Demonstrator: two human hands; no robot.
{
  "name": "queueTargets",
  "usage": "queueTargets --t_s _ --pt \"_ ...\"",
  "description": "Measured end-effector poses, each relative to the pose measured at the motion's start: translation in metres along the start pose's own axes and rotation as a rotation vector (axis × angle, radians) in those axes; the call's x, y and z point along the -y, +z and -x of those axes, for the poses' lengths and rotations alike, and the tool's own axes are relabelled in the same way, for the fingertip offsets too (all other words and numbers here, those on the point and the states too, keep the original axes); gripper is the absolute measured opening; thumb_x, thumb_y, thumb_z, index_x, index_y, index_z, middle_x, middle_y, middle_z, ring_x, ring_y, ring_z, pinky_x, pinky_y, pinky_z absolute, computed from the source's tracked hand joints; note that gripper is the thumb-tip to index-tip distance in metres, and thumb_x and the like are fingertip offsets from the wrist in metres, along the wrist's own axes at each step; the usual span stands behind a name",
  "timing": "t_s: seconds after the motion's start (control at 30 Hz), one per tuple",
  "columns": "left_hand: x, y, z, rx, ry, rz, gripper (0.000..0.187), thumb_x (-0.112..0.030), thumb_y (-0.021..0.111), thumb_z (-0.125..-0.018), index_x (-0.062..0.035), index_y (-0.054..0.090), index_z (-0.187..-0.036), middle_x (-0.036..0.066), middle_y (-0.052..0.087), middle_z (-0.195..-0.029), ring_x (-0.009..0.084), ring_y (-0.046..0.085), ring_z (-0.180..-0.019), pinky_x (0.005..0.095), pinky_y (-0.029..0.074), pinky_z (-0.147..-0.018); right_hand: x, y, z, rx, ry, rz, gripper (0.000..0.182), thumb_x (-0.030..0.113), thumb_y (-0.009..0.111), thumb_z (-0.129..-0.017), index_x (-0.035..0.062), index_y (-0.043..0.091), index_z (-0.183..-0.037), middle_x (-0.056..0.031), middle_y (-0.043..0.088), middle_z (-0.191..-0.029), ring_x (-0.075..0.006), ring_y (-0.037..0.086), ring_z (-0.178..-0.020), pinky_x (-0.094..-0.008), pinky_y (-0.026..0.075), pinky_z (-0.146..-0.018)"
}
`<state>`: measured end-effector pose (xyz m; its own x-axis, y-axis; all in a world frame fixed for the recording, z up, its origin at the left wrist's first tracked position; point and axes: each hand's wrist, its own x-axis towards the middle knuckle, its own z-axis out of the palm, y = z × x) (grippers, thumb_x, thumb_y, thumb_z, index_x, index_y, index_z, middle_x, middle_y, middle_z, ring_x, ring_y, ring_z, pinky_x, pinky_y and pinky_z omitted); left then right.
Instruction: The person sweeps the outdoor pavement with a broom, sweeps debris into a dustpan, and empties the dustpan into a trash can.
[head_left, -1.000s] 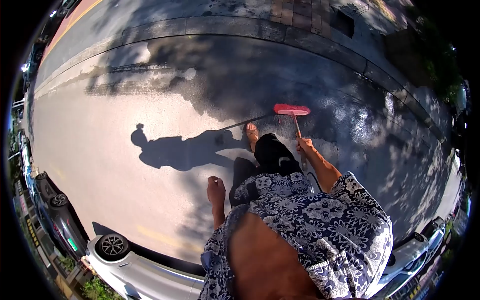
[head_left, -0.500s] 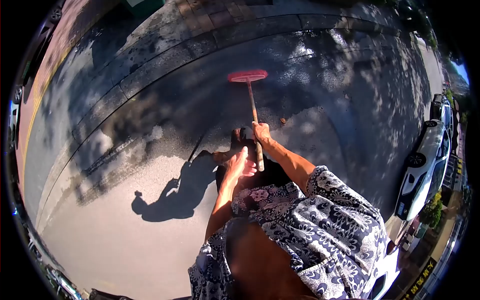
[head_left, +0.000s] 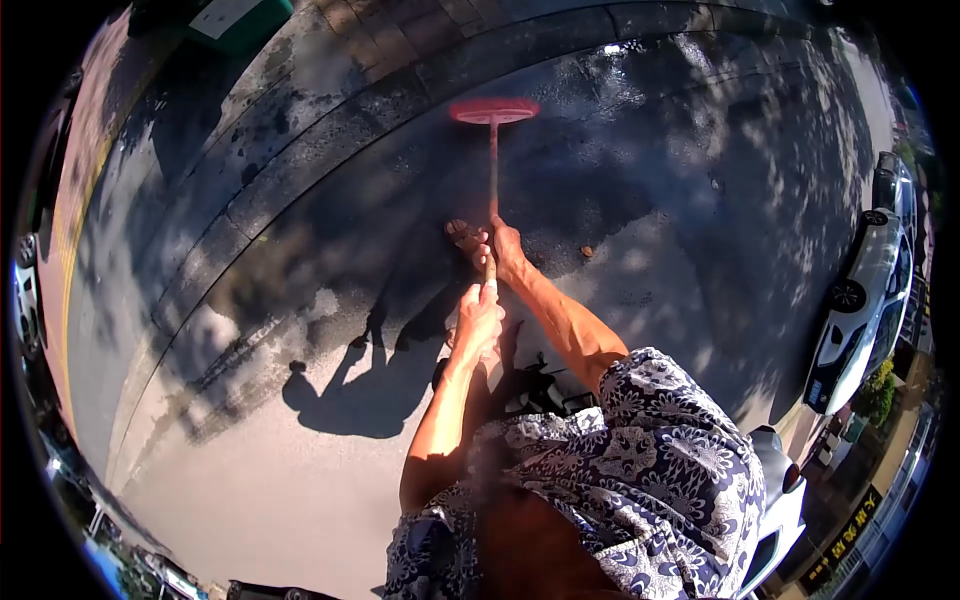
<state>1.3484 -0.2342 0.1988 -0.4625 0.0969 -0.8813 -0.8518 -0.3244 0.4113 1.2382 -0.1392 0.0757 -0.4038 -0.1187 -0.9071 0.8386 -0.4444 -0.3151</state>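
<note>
A push broom [head_left: 493, 170] with a pinkish-red head [head_left: 494, 111] and a worn wooden handle points straight away from me, its head over the dark, damp-looking pavement. My right hand [head_left: 508, 250] is wrapped round the middle of the handle. Closer to my body, my left hand [head_left: 478, 318] is closed round the handle's near end. A sandalled foot [head_left: 463, 236] shows just left of the handle, partly in shade.
A stone kerb [head_left: 420, 95] curves across the far side, with paving beyond it. A green bin [head_left: 240, 25] stands at the upper left. White cars [head_left: 862, 290] are parked on the right. A small brown leaf [head_left: 587, 251] lies on the pavement [head_left: 280, 490].
My left hand, open beside the handle before, has closed on its near end. The broom head has moved farther from me, and a foot has come into view ahead.
</note>
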Motion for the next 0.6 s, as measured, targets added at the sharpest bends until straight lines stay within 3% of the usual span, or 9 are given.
queueTargets --t_s 0.07,0.13,0.27,0.33,0.4,0.43,0.5,0.53,0.6 --pt "-0.037 0.000 -0.019 0.011 -0.021 0.022 0.032 -0.036 0.049 -0.105 -0.0049 0.053 -0.102 0.000 0.050 -0.062 0.0069 0.039 -0.039 0.0242 0.031 -0.035 0.037 0.028 -0.011 -0.099 0.012 -0.014 0.040 0.045 0.043 -0.104 0.0121 0.049 -0.082 0.0043 0.045 -0.059 -0.0130 0.040 -0.040 -0.0307 0.033 -0.039" --pt "-0.052 0.008 -0.040 0.099 0.008 0.178 0.033 -0.037 0.051 -0.104 -0.0037 0.054 -0.106 0.000 0.051 -0.065 0.0065 0.040 -0.041 0.0238 0.031 -0.035 0.055 0.022 -0.046 -0.202 -0.103 0.213 0.038 0.043 0.043 -0.104 0.0119 0.049 -0.082 0.0033 0.045 -0.058 -0.0132 0.041 -0.040 -0.0318 0.034 -0.039" --pt "-0.095 -0.024 -0.070 0.243 -0.066 0.366 0.039 -0.039 0.055 -0.103 -0.0013 0.055 -0.116 -0.002 0.048 -0.069 0.0038 0.037 -0.044 0.0185 0.027 -0.037 0.059 0.049 -0.103 -0.214 -0.191 0.258 0.039 0.041 0.045 -0.103 0.0115 0.048 -0.077 0.0008 0.046 -0.057 -0.0143 0.044 -0.041 -0.0331 0.035 -0.038" --pt "-0.086 -0.052 -0.086 0.272 -0.100 0.551 0.040 -0.038 0.054 -0.104 -0.0007 0.055 -0.116 -0.003 0.046 -0.068 0.0032 0.036 -0.044 0.0177 0.026 -0.037 0.045 0.070 -0.125 -0.223 -0.169 0.312 0.041 0.040 0.045 -0.103 0.0102 0.050 -0.076 -0.0009 0.048 -0.057 -0.0163 0.046 -0.041 -0.0339 0.036 -0.038" --pt "-0.072 -0.080 -0.088 0.296 -0.153 0.790 0.040 -0.037 0.053 -0.105 0.0008 0.056 -0.116 -0.004 0.043 -0.066 0.0029 0.035 -0.042 0.0183 0.027 -0.036 0.018 0.101 -0.127 -0.311 -0.208 0.454 0.045 0.036 0.047 -0.103 0.0000 0.056 -0.078 -0.0093 0.054 -0.058 -0.0226 0.052 -0.039 -0.0367 0.040 -0.037" --pt "-0.064 -0.102 -0.081 0.266 -0.147 0.839 0.040 -0.036 0.052 -0.105 0.0013 0.057 -0.115 -0.004 0.043 -0.066 0.0031 0.035 -0.041 0.0187 0.028 -0.036 -0.009 0.105 -0.136 -0.176 -0.163 0.327 0.045 0.036 0.047 -0.104 0.0003 0.056 -0.078 -0.0086 0.054 -0.058 -0.0220 0.051 -0.040 -0.0360 0.043 -0.038" --pt "-0.050 -0.136 -0.062 0.223 -0.123 0.935 0.040 -0.036 0.049 -0.106 0.0020 0.058 -0.114 -0.004 0.043 -0.066 0.0036 0.036 -0.040 0.0191 0.030 -0.036 -0.057 0.123 -0.149 -0.129 -0.100 0.382 0.046 0.038 0.047 -0.104 0.0001 0.057 -0.079 -0.0085 0.056 -0.061 -0.0224 0.053 -0.042 -0.0354 0.047 -0.039" --pt "-0.042 -0.148 -0.047 0.199 -0.108 0.988 0.040 -0.035 0.047 -0.107 0.0022 0.059 -0.114 -0.003 0.044 -0.066 0.0039 0.036 -0.040 0.0191 0.031 -0.036 -0.077 0.148 -0.137 -0.212 -0.072 0.571 0.047 0.039 0.047 -0.104 -0.0004 0.058 -0.080 -0.0091 0.058 -0.062 -0.0233 0.055 -0.043 -0.0355 0.048 -0.040" --pt "-0.030 -0.162 -0.016 0.103 -0.060 1.031 0.040 -0.036 0.043 -0.108 0.0007 0.059 -0.114 -0.004 0.043 -0.066 0.0045 0.038 -0.041 0.0199 0.034 -0.037 -0.127 0.162 -0.130 -0.177 -0.020 0.487 0.052 0.042 0.047 -0.103 -0.0021 0.060 -0.078 -0.0115 0.060 -0.063 -0.0246 0.059 -0.045 -0.0358 0.049 -0.040"
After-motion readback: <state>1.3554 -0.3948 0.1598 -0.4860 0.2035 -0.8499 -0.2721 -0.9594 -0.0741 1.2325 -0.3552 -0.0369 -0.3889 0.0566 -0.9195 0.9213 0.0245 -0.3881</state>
